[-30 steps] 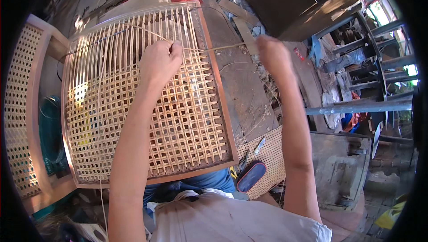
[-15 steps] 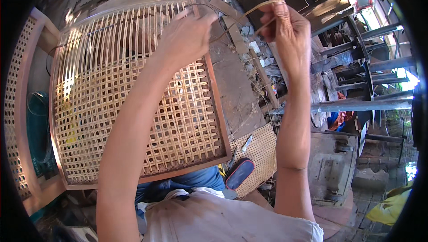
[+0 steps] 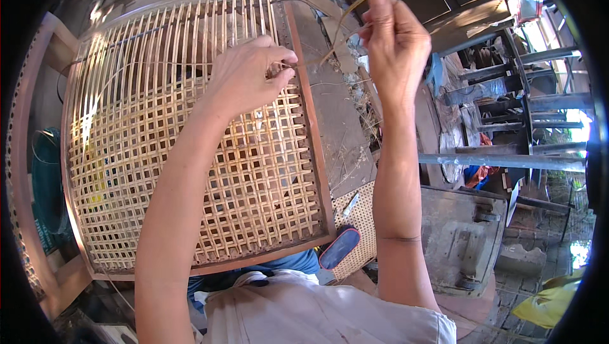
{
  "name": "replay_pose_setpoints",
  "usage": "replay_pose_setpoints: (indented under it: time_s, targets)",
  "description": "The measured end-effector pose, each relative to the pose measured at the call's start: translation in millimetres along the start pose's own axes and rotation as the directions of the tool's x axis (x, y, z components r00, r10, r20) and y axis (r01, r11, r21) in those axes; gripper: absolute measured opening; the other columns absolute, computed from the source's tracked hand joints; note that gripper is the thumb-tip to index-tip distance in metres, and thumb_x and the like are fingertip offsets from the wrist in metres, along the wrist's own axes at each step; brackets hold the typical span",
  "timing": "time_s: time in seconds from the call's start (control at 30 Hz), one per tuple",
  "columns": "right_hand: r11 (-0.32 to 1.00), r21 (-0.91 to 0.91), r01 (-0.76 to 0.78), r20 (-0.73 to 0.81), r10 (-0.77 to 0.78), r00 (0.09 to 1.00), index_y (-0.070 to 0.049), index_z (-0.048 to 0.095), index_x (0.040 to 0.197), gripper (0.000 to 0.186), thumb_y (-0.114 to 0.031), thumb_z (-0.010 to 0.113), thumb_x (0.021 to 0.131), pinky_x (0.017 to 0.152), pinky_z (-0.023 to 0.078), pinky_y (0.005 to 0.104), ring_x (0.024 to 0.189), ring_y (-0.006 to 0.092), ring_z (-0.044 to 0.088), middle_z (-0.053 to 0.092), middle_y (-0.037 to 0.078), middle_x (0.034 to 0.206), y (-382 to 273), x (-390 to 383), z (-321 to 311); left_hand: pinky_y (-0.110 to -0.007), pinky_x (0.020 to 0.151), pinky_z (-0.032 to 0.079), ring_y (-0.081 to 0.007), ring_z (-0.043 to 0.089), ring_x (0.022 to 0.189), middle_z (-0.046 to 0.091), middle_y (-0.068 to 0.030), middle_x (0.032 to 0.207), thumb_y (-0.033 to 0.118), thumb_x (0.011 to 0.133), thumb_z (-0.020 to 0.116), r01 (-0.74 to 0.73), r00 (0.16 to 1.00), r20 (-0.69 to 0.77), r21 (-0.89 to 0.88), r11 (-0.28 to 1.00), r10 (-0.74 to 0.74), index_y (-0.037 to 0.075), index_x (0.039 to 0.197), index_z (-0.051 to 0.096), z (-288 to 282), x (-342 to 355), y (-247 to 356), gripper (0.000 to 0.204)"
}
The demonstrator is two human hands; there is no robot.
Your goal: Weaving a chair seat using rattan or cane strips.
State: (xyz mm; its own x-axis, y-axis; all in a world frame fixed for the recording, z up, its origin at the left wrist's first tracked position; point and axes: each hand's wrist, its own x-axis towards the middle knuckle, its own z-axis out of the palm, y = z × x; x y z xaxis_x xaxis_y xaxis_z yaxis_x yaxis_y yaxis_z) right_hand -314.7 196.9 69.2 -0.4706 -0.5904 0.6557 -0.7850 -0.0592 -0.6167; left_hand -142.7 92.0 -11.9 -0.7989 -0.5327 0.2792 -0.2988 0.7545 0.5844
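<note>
At the frame edge [image 3: 317,141], pinching strand [image 3: 340,25] with left hand [image 3: 250,76], nearer weave [image 3: 254,166], and its rightward arch with right hand [image 3: 398,46].

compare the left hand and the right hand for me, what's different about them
The left hand is over the woven panel, near its right edge; the right hand is out beyond that edge.
The left hand's fingertips point rightward, while the right hand points toward the picture's top, holding a curved cane strip.
Both are bare, with bent fingers.
</note>
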Motion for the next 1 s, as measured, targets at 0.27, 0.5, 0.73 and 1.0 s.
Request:
replay_pose_setpoints:
  time_s: [0.27,0.5,0.73,1.0]
  targets:
    - [0.99,0.132,-0.05,-0.097,0.064,0.993,-0.006,0.073,0.11,0.029,-0.028,0.055,0.104,0.048,0.042,0.0202,0.054,0.0035,0.053,0.064,0.0,0.069,-14,2,7,-0.039,0.076,0.051,-0.0239,0.065,0.088,0.065,-0.0031,0.094,0.033,0.091,0.066,-0.015,0.999,-0.035,0.044,0.999,0.016,0.014,0.099,0.069,6,5,-4,0.021]
    - [0.884,0.389,-0.26,0.056,0.259,0.964,-0.004,0.071,0.103,0.03,-0.029,0.054,0.104,0.043,0.039,0.0231,0.047,0.0045,0.05,0.062,0.001,0.063,1,-5,9,-0.042,0.075,0.05,-0.0277,0.065,0.085,0.065,-0.0064,0.093,0.025,0.095,0.06,-0.008,1.0,-0.03,0.021,1.0,0.009,0.009,0.095,0.062,6,4,-5,0.016]
    - [0.902,0.375,-0.215,0.109,0.187,0.976,-0.001,0.067,0.103,0.033,-0.029,0.051,0.105,0.044,0.041,0.0239,0.047,0.0073,0.053,0.06,0.003,0.061,14,-24,44,-0.045,0.076,0.049,-0.0333,0.064,0.086,0.066,-0.0122,0.092,0.02,0.093,0.06,0.041,0.999,0.002,-0.041,0.998,-0.041,0.006,0.096,0.062,5,6,-3,0.015]
    - [0.884,0.406,-0.232,0.119,0.2,0.972,-0.002,0.067,0.106,0.033,-0.031,0.05,0.106,0.045,0.041,0.023,0.049,0.0054,0.053,0.06,0.001,0.063,25,-24,46,-0.044,0.079,0.05,-0.0333,0.064,0.084,0.065,-0.013,0.09,0.019,0.092,0.063,0.074,0.997,0.003,-0.06,0.995,-0.074,0.004,0.093,0.064,7,7,-3,0.015]
